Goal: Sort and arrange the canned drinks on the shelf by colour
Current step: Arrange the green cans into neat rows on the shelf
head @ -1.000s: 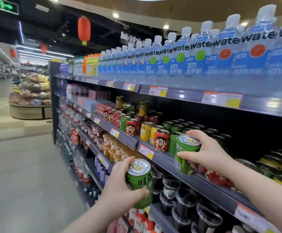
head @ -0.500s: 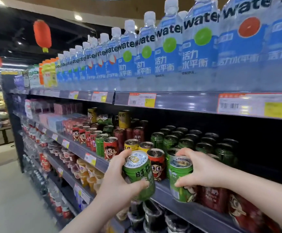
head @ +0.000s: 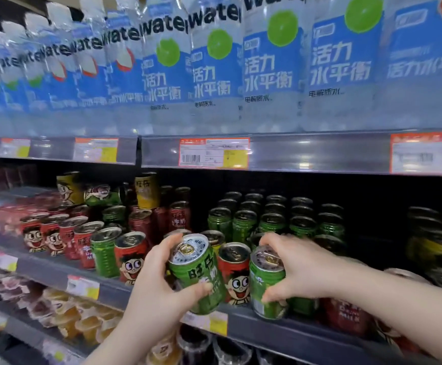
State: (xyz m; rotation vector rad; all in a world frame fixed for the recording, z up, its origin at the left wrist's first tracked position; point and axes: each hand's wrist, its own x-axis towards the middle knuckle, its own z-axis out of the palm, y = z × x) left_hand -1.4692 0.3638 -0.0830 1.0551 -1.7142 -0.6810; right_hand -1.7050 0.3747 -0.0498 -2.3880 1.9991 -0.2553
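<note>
Canned drinks [head: 180, 214] are standing in mixed colours on the middle shelf [head: 293, 333], directly below a row of water bottles [head: 214, 64].

Left hand [head: 156, 288] is gripping a green can [head: 198, 275] round its body, with the thumb lying across the label and the fingers curling behind. This can is being held in front of the shelf edge, clear of it, and is tilting with its top toward the left.

Right hand [head: 304, 270] is gripping a second green can [head: 266, 285] from the side, with fingertips bearing on the top rim and the thumb pressing low on the body. This can is sitting at the front edge of the shelf and leaning slightly; it cannot be told whether its base is resting flat.

A red can [head: 234, 275] with a cartoon face is standing between the two held cans, just beside each.

Behind the right hand, a block of green cans [head: 301, 222] is standing upright in rows. To the left, a row of red cans [head: 54, 238] is running along the front edge, and a third green can [head: 105, 251] is standing among them. Further back, yellow cans [head: 146, 189] are standing on top of other cans, with a toppled green can [head: 101, 194] lying on its side between them.

Price tags [head: 213, 153] are showing on the upper shelf edge. Jelly cups [head: 67, 320] are sitting on the shelf below.
</note>
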